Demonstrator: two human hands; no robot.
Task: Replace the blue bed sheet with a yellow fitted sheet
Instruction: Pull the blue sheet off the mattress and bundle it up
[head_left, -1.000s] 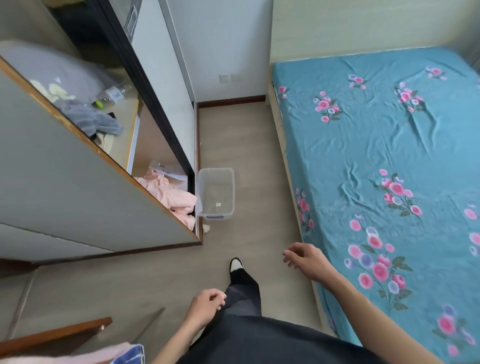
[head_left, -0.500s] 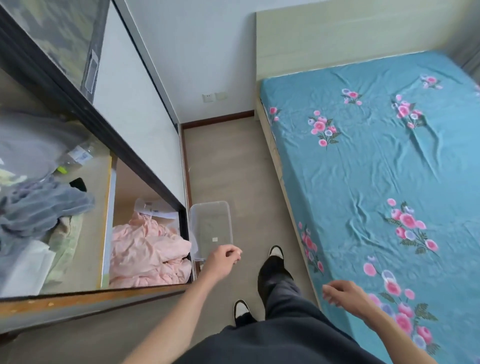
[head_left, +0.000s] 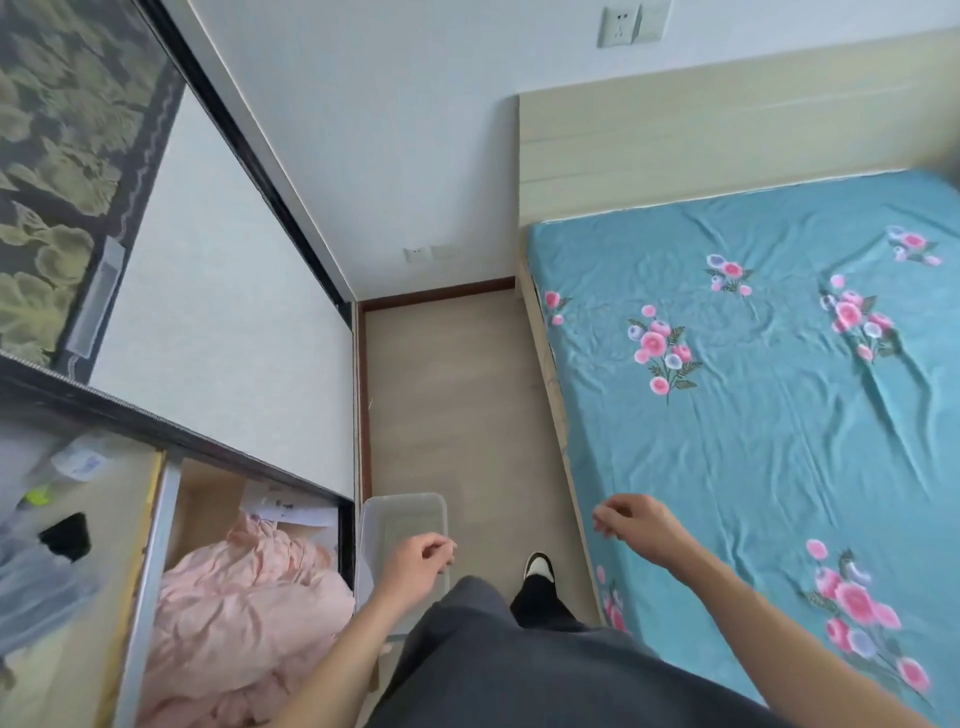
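The blue bed sheet (head_left: 769, 426) with pink flower prints covers the mattress on the right, wrinkled but spread flat. My right hand (head_left: 641, 525) hovers over the sheet's near left edge, fingers loosely curled, holding nothing. My left hand (head_left: 418, 564) hangs over the floor beside the clear bin, fingers loosely curled and empty. No yellow fitted sheet is in view.
A clear plastic bin (head_left: 405, 525) stands on the floor by the open wardrobe (head_left: 171, 467), which holds pink fabric (head_left: 244, 613) and other clothes. A pale wooden headboard (head_left: 675, 150) backs the bed. A narrow strip of floor (head_left: 452, 395) runs between wardrobe and bed.
I have walked forward along the aisle; the view has tilted up toward the headboard. My right hand has risen over the sheet's edge, and my left hand has swung forward.
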